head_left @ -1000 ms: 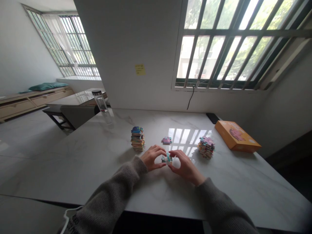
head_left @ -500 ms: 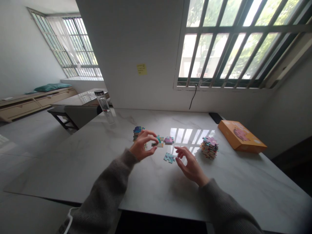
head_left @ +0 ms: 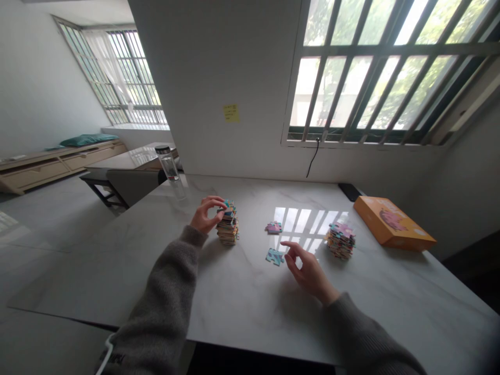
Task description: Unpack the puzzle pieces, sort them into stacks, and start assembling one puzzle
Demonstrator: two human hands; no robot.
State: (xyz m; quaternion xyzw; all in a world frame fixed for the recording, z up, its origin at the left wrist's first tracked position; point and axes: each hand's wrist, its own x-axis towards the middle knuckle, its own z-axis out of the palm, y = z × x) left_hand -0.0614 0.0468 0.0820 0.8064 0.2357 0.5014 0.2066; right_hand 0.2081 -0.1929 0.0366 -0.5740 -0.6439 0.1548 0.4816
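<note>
My left hand (head_left: 210, 214) is at the top of a tall stack of jigsaw puzzle pieces (head_left: 228, 229), its thumb and fingers closed on a teal and tan puzzle piece (head_left: 225, 207) at the stack's top. Just right of a light blue puzzle piece (head_left: 275, 256), my right hand (head_left: 308, 269) hovers low over the table with its fingers apart and nothing in them. A pink and purple puzzle piece (head_left: 274, 227) lies a little farther back. Beyond my right hand stands a second stack of puzzle pieces (head_left: 340, 242), a pink and blue one on top.
An orange box (head_left: 392, 221) sits at the right of the marbled table (head_left: 234, 302), with a black phone (head_left: 349, 191) behind it. At the back left stands a clear bottle (head_left: 167, 164) with a dark lid. A black cable (head_left: 313, 159) hangs below the window.
My left hand has carried the teal and tan puzzle piece left, from beside the pink piece to the top of the left stack. My right hand has stayed nearly in place.
</note>
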